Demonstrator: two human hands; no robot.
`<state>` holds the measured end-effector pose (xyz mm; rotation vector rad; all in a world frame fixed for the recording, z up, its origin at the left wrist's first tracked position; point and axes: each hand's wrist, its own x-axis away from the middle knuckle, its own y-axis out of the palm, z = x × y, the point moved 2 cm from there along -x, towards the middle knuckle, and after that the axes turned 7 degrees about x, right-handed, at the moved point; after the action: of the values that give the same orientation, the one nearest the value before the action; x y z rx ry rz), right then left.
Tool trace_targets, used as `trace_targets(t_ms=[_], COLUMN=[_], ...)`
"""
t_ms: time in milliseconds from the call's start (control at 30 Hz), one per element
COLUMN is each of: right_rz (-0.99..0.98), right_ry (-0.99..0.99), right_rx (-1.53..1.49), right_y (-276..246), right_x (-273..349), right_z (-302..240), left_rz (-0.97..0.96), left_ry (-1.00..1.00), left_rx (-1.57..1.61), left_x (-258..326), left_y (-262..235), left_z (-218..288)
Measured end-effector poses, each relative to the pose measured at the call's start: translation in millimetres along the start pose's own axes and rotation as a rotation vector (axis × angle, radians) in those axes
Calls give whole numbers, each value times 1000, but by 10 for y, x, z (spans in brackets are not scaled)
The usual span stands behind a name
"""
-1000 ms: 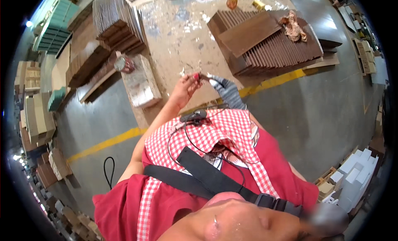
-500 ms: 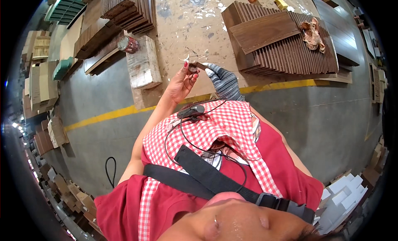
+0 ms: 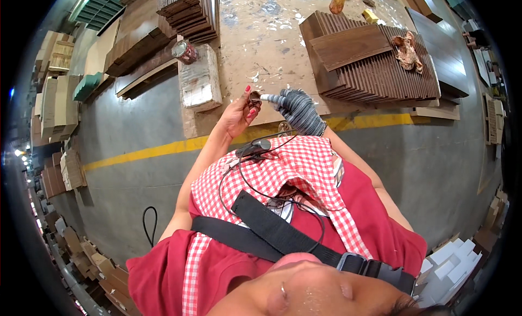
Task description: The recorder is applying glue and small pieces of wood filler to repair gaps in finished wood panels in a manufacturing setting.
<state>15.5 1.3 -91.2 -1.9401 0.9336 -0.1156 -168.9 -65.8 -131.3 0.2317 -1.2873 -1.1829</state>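
My bare left hand (image 3: 235, 119), with red nails, pinches a small round dark cup or cap (image 3: 254, 97) over the near edge of the worktable. My right hand (image 3: 300, 112) wears a grey striped knit glove. Its fingers are curled, and a narrow pale tip reaches from them to the cup. I cannot make out whether this tip is a glove fingertip or a thin tool. To the left of the hands, a paint-stained white block (image 3: 200, 79) lies on the table with a red can (image 3: 185, 52) on it.
Stacked brown boards (image 3: 380, 74) stand at the right, with one loose board (image 3: 352, 45) and a crumpled stained rag (image 3: 406, 52) on top. More boards (image 3: 187, 11) are piled at the far left. A bottle (image 3: 337, 1) and a yellow block (image 3: 370, 16) stand behind. A yellow floor line (image 3: 147, 154) crosses below.
The gloved right hand has turned, and the pale tip now meets the cup. A brown strip seen between the hands earlier no longer shows. The view has shifted slightly.
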Motion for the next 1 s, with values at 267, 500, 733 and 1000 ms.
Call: trace_targets(t_ms=[267,500,733,1000], right_rz=[-67,-161,-95,-149], right_ry=[109,140,111,598], right_rx=[77,194,40,-138], right_y=[132,190,412,661], right_x=[-60,130,254,556], right_z=[-122,-37,38,503], left_rz=[-68,19,225,229], left_ry=[-23,62,141,379], left_rx=[-35,-126,-286,-836], left_x=[59,-62,-146,-217], left_y=[-212,-254,-420,-619], left_z=[133,-69,-99,-51])
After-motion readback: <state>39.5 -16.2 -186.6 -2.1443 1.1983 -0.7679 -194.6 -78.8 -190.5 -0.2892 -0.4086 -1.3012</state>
